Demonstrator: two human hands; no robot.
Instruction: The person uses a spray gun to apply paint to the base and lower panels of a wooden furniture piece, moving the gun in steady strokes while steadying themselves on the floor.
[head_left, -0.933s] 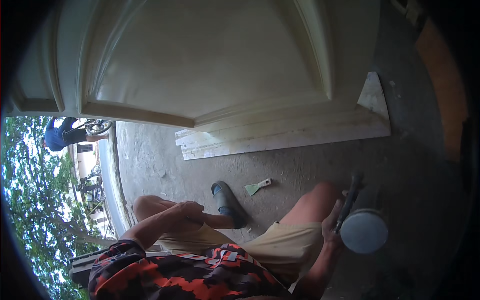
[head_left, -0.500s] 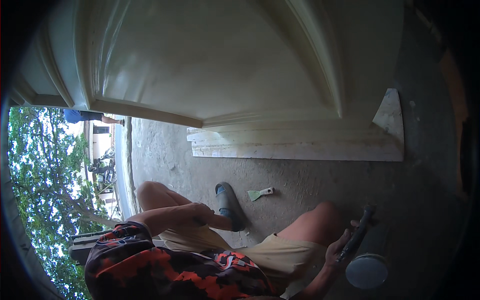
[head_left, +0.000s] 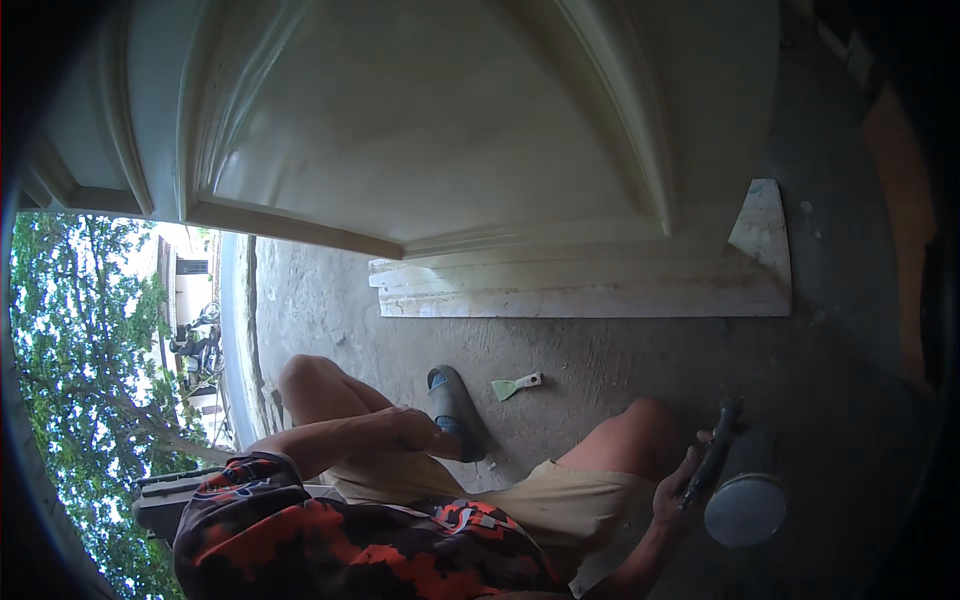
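A slim dark tool that looks like a paintbrush [head_left: 708, 462] is gripped in my right hand [head_left: 680, 485], out to the right beside my knee. Its wider end points up and away from me. Just right of that hand stands a round can [head_left: 745, 510] with a pale, whitish top. My left hand [head_left: 412, 428] rests on my lower leg, and its fingers are mostly hidden. A putty knife [head_left: 515, 387] with a greenish blade and white handle lies on the concrete floor, right of my grey-blue shoe [head_left: 455, 405].
Ahead of me rises a large glossy cream panel [head_left: 400, 130] with raised mouldings. A whitish board [head_left: 580, 300] lies along the floor below it. To the left are a tree [head_left: 90, 330] and a parked motorcycle [head_left: 200, 350]. An orange-brown strip [head_left: 900, 200] stands at the far right.
The view has shifted slightly. My right hand and the brush-like tool sit a little higher in it, still gripped. The person in blue at the far left is no longer visible.
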